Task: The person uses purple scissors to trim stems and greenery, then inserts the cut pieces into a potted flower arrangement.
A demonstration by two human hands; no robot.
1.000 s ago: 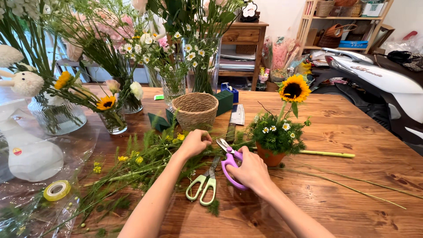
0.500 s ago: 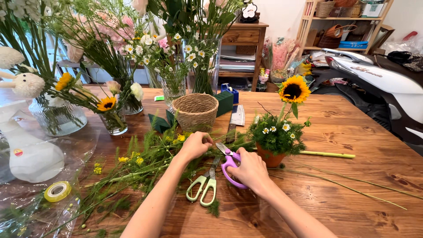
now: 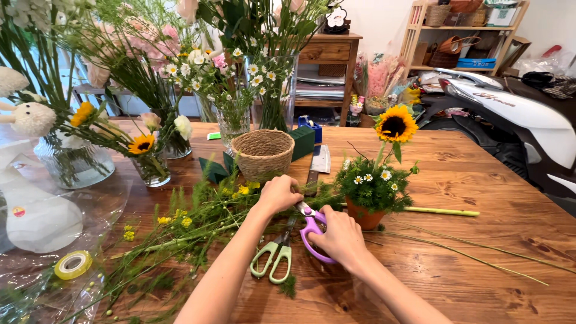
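Comparing with a second ago, barely anything's moved: right hand keeps its grip on the purple scissors, left hand stays clenched on the green stems.

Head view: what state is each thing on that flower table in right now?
Left hand: closed on green stems.
Right hand: gripping the purple scissors, blades at the stems.
Green scissors: lying flat, unheld.
Woven basket: upright; contents hidden.
Terracotta pot: upright, filled with sunflower and daisies.
Tape roll: lying flat.
Cut stem: lying loose.
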